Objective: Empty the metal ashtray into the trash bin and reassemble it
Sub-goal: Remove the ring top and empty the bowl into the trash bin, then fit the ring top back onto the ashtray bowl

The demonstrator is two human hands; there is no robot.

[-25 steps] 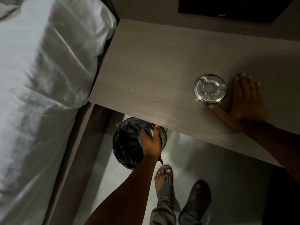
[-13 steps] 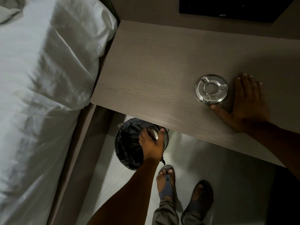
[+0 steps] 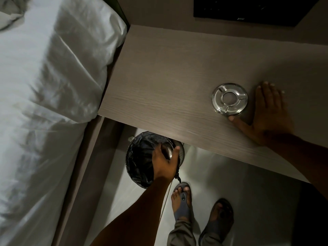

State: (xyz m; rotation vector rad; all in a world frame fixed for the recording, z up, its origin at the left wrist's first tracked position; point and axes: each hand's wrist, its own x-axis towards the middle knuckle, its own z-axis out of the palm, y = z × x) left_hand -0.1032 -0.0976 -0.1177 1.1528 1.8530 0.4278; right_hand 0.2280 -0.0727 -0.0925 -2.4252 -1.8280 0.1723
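The round metal ashtray lid (image 3: 229, 99), with a centre hole and three notches, lies on the pale wooden desk (image 3: 168, 82). My right hand (image 3: 268, 114) rests flat on the desk beside it, thumb tip touching the lid's near rim. Below the desk edge stands the trash bin (image 3: 140, 157), lined with a black bag. My left hand (image 3: 164, 161) is shut on the shiny metal ashtray bowl (image 3: 169, 151), held tipped over the bin's opening. What is inside the bowl is hidden.
A bed with white sheets (image 3: 46, 103) fills the left side, its frame running beside the bin. A dark screen (image 3: 248, 9) hangs above the desk. My two sandalled feet (image 3: 182, 201) stand on the light floor right of the bin.
My left hand has turned the bowl slightly over the bin, showing more of its shiny side. The right hand and the lid stay where they were.
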